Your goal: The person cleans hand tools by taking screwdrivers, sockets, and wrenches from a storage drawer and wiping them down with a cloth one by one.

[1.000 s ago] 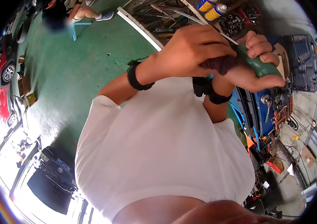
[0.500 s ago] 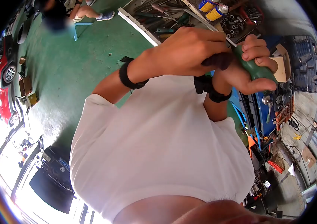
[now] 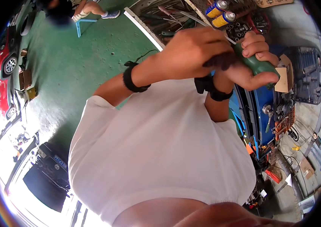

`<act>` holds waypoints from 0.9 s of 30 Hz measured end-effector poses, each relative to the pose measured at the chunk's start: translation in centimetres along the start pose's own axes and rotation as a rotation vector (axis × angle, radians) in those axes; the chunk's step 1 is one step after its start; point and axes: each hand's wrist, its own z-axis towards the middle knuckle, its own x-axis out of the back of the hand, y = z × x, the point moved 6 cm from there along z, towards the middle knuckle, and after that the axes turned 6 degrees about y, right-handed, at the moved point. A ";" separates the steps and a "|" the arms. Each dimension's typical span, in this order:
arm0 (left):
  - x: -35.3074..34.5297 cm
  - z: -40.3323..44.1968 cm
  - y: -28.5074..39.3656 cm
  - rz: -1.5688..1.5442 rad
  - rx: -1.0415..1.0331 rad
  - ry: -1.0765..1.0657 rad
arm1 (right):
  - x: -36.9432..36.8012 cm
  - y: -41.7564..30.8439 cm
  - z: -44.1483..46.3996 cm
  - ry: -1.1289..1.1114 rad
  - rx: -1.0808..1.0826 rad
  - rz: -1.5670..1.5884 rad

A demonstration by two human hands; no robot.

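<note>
My right hand [image 3: 256,62] is wrapped around the green handle [image 3: 260,67] of a screwdriver-like tool, its thumb lying along the handle's lower end. A short stretch of bare metal shaft [image 3: 230,40] shows at the handle's upper left. Against that shaft, my left hand [image 3: 200,51] is closed, its knuckles towards me. A dark purple, cloth-like piece [image 3: 219,60] hangs out below its fingers. My left fingers hide most of the shaft and its tip. Both hands are held up close together, before the white shirt [image 3: 160,147].
An open drawer [image 3: 145,28] with hand tools lies beyond my hands, near two spray cans [image 3: 224,19] and sockets [image 3: 238,30]. At right are a tool case [image 3: 308,73] and a ratchet [image 3: 268,113]. A seated person's leg [image 3: 96,9] shows at the upper left.
The view has tilted slightly, so the drawer, cans and tool case sit lower in it. Both hands keep their grip, with the left hand shifted only a little along the tool.
</note>
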 end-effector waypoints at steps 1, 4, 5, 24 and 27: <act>-0.6 0.0 0.2 -0.017 -0.020 -0.045 | -0.1 0.0 0.0 0.002 -0.010 0.006; -0.5 0.4 0.4 -0.100 -0.055 -0.042 | -0.1 -0.1 0.4 -0.005 -0.010 0.004; -0.4 0.3 0.4 -0.101 -0.053 -0.044 | -0.1 -0.2 0.4 -0.017 -0.003 -0.011; -0.3 -1.7 0.1 -0.120 0.206 -0.113 | -2.6 -2.9 -0.9 -0.264 0.204 -0.350; -0.4 -1.6 0.2 -0.177 0.180 0.073 | -1.3 -2.6 -0.1 -0.153 0.145 -0.130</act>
